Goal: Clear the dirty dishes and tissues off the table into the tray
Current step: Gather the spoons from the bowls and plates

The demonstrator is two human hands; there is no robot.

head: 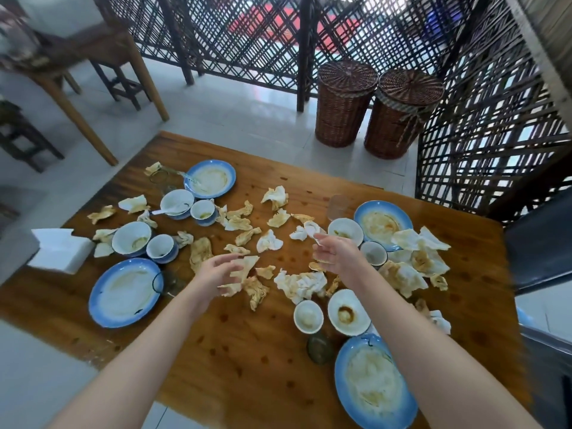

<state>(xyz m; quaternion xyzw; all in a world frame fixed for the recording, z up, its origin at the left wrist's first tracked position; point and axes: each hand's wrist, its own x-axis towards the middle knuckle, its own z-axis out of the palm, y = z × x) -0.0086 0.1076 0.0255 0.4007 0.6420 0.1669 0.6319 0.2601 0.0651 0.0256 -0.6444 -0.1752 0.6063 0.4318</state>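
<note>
A person's left hand point(213, 275) grips a stained tissue point(244, 269) and the right hand point(339, 255) pinches a white tissue point(314, 235), over the middle of a wooden table point(247, 351). Loosely held tissues could drop, and a forearm could knock the bowls point(308, 315) toward the near right corner. Dirty blue-rimmed plates point(123, 292) and crumpled tissues point(275, 198) crowd the table. No tray shows. Beyond the far edge, two wicker baskets point(343, 103) stand against a lattice screen point(247, 35).

Bare left forearm point(148, 351), bare right forearm point(418, 335), left hand point(216, 274), right hand point(337, 255)
</note>
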